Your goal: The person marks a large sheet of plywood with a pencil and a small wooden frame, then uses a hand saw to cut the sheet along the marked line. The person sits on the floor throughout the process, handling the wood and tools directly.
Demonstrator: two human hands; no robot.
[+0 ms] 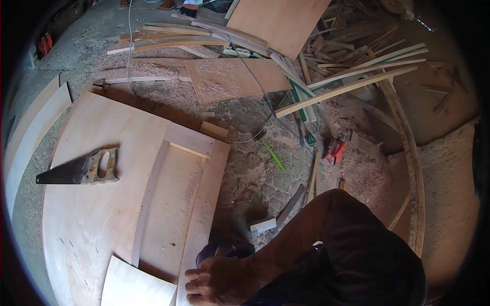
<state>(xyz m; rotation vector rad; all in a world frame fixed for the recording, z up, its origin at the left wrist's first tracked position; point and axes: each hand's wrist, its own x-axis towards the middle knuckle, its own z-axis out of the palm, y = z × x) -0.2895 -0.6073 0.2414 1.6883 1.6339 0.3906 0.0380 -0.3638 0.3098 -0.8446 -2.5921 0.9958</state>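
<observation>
My right hand [224,281] is at the bottom middle, its fingers curled at the near right edge of a wooden frame [212,178] on a large pale plywood panel [112,132]. A narrow yellowish tip shows just above the knuckles; what the hand holds is hidden. Close to the fingertips lies a loose, thin pale sheet [138,285], its corner over the frame's recess. A handsaw [79,168] with a worn wooden handle rests flat on the panel's left part. Several small nails [71,250] lie below it. My left hand is out of sight.
A lime-green handle [274,155] with a dark head and a red tool [334,152] lie on the dusty floor right of the panel. Strips of wood [352,89], a plywood sheet [278,25], shavings and a cable [263,86] cover the far floor. Long boards [38,120] lie left.
</observation>
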